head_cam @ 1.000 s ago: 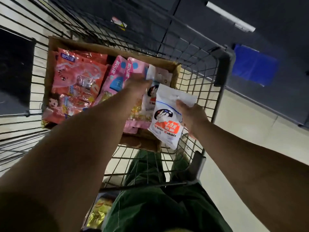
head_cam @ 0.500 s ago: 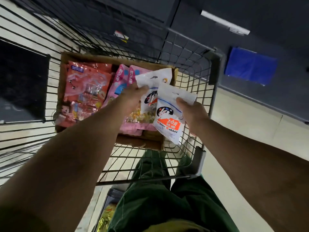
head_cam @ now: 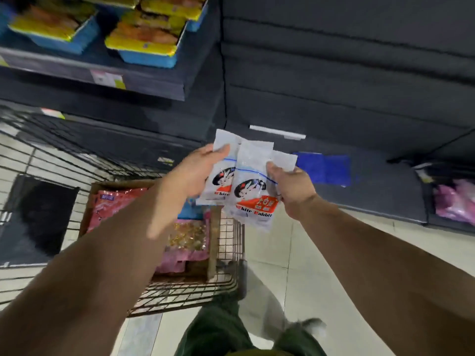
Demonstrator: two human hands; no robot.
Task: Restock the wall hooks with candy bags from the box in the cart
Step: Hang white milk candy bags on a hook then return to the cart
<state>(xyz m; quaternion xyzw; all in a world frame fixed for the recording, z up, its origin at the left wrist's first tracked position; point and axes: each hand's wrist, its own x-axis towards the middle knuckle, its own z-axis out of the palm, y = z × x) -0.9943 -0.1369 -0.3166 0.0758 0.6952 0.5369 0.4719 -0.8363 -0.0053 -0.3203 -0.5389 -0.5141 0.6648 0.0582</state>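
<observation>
Now both hands grip White Rabbit bags: left hand [head_cam: 195, 170] one bag [head_cam: 221, 181], right hand [head_cam: 293, 188] another bag [head_cam: 253, 191].

Two white candy bags, each printed with a rabbit emblem and a red label, are held upright above the cart [head_cam: 64, 160]. The left bag [head_cam: 221, 176] is partly overlapped by the right bag [head_cam: 253, 191]. Below, a cardboard box [head_cam: 213, 242] in the wire cart holds pink and red candy packs [head_cam: 110, 209], lying flat.
</observation>
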